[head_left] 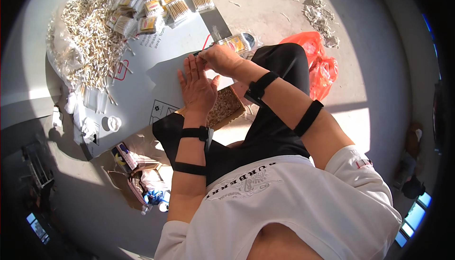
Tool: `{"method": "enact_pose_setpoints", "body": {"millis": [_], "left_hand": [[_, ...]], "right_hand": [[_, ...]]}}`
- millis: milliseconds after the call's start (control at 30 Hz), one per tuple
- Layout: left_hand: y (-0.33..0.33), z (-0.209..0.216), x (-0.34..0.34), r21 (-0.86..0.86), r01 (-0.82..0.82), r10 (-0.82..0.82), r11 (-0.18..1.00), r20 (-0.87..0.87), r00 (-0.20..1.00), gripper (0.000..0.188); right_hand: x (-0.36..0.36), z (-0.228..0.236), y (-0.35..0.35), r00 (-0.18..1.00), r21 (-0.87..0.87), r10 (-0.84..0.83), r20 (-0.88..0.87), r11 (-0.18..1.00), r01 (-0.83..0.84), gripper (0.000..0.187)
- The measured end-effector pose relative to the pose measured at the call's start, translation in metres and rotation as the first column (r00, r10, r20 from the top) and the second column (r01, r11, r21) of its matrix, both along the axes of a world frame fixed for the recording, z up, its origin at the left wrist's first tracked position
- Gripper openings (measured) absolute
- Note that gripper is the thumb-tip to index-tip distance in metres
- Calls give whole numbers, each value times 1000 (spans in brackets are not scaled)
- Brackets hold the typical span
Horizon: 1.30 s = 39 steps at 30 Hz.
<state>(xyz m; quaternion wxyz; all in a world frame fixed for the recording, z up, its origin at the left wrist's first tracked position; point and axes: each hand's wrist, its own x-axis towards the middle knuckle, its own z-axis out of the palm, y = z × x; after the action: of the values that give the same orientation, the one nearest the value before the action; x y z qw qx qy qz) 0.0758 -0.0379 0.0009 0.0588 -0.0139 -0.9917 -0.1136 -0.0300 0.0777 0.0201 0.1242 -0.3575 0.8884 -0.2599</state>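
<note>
My left hand (197, 89) lies on the grey table board (142, 82) near its right edge, fingers stretched out. Beside it, my right hand (222, 61) is bent, its fingers closed at the tips of the left hand's fingers. Whatever the right fingers pinch is mostly hidden; only a small dark bit shows. Just beyond the right hand rests a clear packet of cotton swabs (237, 44) with a yellow label. Under my wrists, an open cardboard box (227, 106) holds many short brownish pieces.
Loose cotton swabs (92, 32) are heaped on the table's left side. Several filled swab packets (177, 9) lie at the back. A small white round container (113, 123) sits near the front corner. Right of my knee is a red plastic bag (323, 75); scraps (322, 18) litter the floor.
</note>
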Motion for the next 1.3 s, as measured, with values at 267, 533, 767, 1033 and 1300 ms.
{"method": "enact_pose_setpoints", "body": {"millis": [267, 533, 767, 1033, 1300], "left_hand": [[1, -1, -1, 48, -2, 0, 999, 35, 999, 80], [10, 3, -4, 73, 3, -8, 997, 71, 997, 80], [22, 3, -11, 69, 1, -5, 998, 56, 998, 83], [29, 5, -15, 55, 11, -14, 998, 57, 998, 83], [36, 9, -19, 72, 29, -34, 997, 71, 997, 77]], "right_hand": [[-20, 6, 62, 625, -406, -677, -389, 735, 543, 30], [-30, -21, 71, 800, -173, -599, 43, 784, 596, 45], [-31, -37, 69, 749, -321, -609, 260, 677, 662, 48], [-31, -39, 69, 744, -352, -606, 283, 656, 668, 47], [-30, -39, 67, 758, -376, -611, 227, 663, 647, 44]]}}
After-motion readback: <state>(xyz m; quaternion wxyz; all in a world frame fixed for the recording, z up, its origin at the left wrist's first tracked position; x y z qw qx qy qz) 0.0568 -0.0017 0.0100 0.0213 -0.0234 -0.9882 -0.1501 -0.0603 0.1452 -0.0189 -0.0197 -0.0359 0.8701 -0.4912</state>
